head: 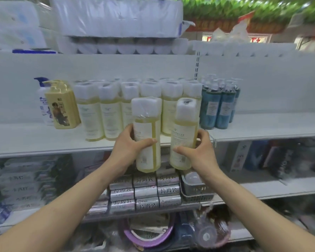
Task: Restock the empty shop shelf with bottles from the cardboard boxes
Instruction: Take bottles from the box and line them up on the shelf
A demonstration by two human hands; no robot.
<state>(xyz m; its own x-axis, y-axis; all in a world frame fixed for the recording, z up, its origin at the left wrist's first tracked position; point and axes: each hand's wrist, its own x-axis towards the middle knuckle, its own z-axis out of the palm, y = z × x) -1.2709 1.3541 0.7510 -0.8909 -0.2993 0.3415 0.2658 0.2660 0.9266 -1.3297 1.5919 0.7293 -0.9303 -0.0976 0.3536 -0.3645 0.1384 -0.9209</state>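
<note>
while rows of yellow bottles (115, 110) are already stood on the shelf (44, 140), one further bottle is gripped by the left hand (131, 144), another by the right hand (196, 148), both held upright before the shelf edge; boxes are not seen.

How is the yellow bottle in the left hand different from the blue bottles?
The yellow bottle is pale yellow, the blue bottles teal. It has a wrapped white cap; they have pumps. The left hand grips it; they stand on the shelf. Both wear labels.
</note>
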